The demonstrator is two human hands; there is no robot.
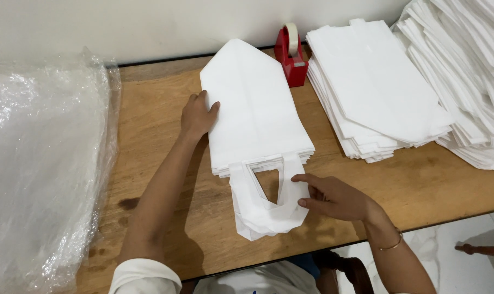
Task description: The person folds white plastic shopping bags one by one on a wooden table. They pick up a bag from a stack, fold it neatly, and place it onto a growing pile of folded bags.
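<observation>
A stack of white flat bags (255, 109) lies on the wooden table (160, 114), its pointed end toward the wall and its looped handles (266, 204) toward me. My left hand (198, 115) rests flat on the stack's left edge, fingers apart. My right hand (331, 197) touches the right side of the handles with index finger and thumb; the fingers look apart and I cannot tell if they pinch the fabric. A thin bangle sits on that wrist.
A red tape dispenser (291, 54) stands by the wall behind the stack. Another stack of white bags (375, 87) lies to the right, with a looser heap (470, 71) beyond. A large clear plastic bundle (40, 163) fills the table's left side.
</observation>
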